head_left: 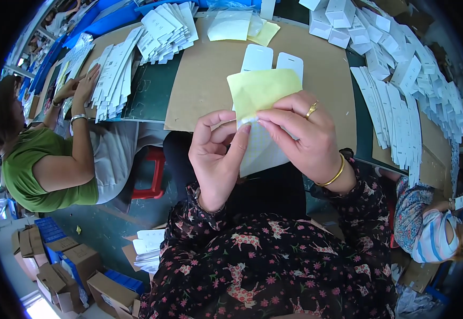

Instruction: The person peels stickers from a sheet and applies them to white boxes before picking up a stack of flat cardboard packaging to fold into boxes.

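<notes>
Above the table's near edge, my left hand (221,146) and my right hand (306,135) meet with thumbs and fingers pinched together. Between them is a yellow paper sheet (263,87), its upper part standing up. A pale, faintly gridded sheet (263,146) hangs below the fingertips; whether it is the same piece, I cannot tell. A small whitish bit shows at the pinch. Just beyond the yellow sheet lie two white cards with slotted, rounded ends, one on the left (257,57) and one on the right (290,63), partly hidden by it.
Flat white cartons (167,32) lie stacked at the far left, more (391,114) at the right beside piled white boxes (343,21). Yellow sheets (229,26) lie at the back. Co-workers sit at left (51,165) and right (433,228). A red stool (154,173) stands at left.
</notes>
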`<act>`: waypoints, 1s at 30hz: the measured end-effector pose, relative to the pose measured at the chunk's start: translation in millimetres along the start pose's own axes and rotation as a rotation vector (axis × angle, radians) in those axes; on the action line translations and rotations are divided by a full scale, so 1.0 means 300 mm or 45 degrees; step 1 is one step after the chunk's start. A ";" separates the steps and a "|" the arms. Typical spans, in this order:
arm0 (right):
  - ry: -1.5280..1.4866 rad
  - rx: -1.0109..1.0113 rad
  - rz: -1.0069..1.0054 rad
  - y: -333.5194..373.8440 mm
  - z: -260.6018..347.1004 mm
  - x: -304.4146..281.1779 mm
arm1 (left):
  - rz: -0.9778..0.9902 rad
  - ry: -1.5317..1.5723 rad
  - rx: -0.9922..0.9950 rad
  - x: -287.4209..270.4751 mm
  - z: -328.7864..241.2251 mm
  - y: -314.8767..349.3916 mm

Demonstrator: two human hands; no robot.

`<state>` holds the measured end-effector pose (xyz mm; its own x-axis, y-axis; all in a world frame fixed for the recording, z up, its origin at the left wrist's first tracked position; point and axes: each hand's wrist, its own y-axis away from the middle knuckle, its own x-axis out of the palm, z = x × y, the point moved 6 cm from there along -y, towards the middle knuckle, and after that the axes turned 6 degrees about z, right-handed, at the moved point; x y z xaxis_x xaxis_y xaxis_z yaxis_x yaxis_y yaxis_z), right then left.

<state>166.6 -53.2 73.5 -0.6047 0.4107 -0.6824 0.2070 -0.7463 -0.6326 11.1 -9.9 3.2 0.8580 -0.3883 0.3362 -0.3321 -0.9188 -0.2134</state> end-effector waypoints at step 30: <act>-0.429 0.587 0.310 -0.172 -0.539 0.149 | 0.592 -0.999 0.401 -0.044 0.017 -0.042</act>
<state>253.3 88.4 16.3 -0.8071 0.0681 -0.5865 0.0615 -0.9782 -0.1981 6.1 7.2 -3.2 0.7228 -0.4452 -0.5285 -0.6825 -0.5798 -0.4449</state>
